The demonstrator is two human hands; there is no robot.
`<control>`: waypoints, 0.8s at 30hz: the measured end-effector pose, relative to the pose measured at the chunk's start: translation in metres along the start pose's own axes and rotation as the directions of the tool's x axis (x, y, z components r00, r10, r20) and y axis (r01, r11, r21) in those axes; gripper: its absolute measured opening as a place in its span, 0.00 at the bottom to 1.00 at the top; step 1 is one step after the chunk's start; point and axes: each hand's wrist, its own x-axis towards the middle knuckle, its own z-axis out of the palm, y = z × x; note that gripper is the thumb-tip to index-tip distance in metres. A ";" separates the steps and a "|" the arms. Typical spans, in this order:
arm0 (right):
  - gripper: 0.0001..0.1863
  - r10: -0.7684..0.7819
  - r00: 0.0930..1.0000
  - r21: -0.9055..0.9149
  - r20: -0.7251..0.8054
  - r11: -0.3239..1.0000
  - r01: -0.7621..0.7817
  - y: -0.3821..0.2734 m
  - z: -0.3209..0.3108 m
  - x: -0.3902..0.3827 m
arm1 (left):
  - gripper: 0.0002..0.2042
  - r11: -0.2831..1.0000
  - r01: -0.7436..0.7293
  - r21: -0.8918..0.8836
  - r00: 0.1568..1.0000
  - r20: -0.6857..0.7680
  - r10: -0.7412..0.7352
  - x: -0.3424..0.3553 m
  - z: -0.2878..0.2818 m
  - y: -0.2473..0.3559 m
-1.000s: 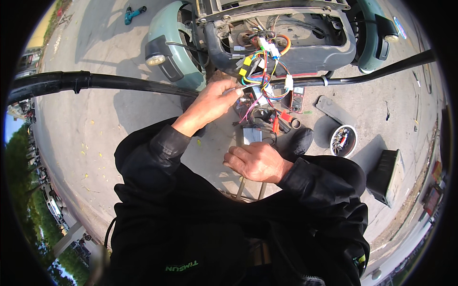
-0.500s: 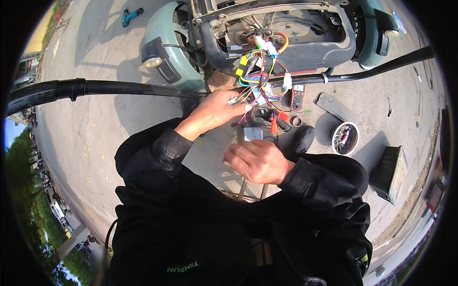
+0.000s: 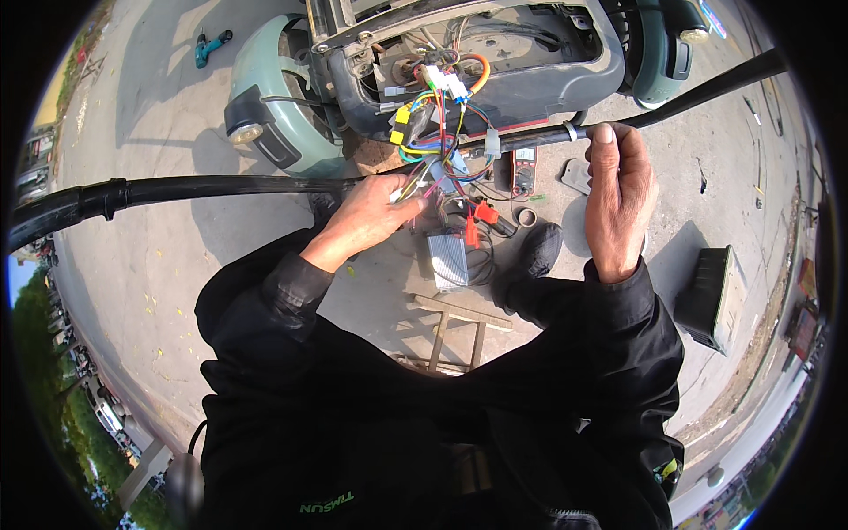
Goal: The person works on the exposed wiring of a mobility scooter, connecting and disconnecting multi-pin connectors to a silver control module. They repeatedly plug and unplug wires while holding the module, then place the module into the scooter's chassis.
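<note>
My left hand (image 3: pixel 367 219) is closed round several thin coloured wires (image 3: pixel 435 181) of a wiring harness, with a pale connector end by its fingers. The harness hangs over a black tube (image 3: pixel 230 185) and carries white connectors (image 3: pixel 446 82), a yellow connector (image 3: pixel 402 125) and a grey-white connector (image 3: pixel 492 142). My right hand (image 3: pixel 620 199) is raised near the tube's right part, its thumb against curled fingers; anything pinched there is too small or hidden. Below the harness lie red connectors (image 3: pixel 485 212) and a finned silver metal box (image 3: pixel 449 259).
Ahead is a vehicle's dark body part (image 3: pixel 495 97) with green fenders (image 3: pixel 283 97). A multimeter (image 3: pixel 523 172) and a tape roll (image 3: pixel 526 217) lie on the ground. A black bin (image 3: pixel 702 300) stands right, a cordless drill (image 3: pixel 210 48) far left, a wooden stool (image 3: pixel 442 331) between my legs.
My right hand has moved from in front of my body out to the right and up beside the tube. My left hand keeps its hold on the wires. The view has shifted slightly.
</note>
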 end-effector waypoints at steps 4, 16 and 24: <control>0.20 -0.084 0.919 -0.385 0.384 0.891 0.243 0.025 -0.003 0.005 | 0.16 0.986 0.012 0.169 1.000 -0.005 -0.011 0.001 0.001 0.008; 0.09 0.046 0.695 -0.367 0.718 0.872 0.322 0.030 0.019 -0.009 | 0.20 0.990 -0.087 0.112 0.985 -0.142 0.103 -0.001 0.018 0.026; 0.07 0.142 0.523 -0.319 0.841 0.910 0.265 0.063 0.035 -0.017 | 0.14 0.957 -0.288 -0.017 0.933 -0.230 0.277 0.006 0.038 0.044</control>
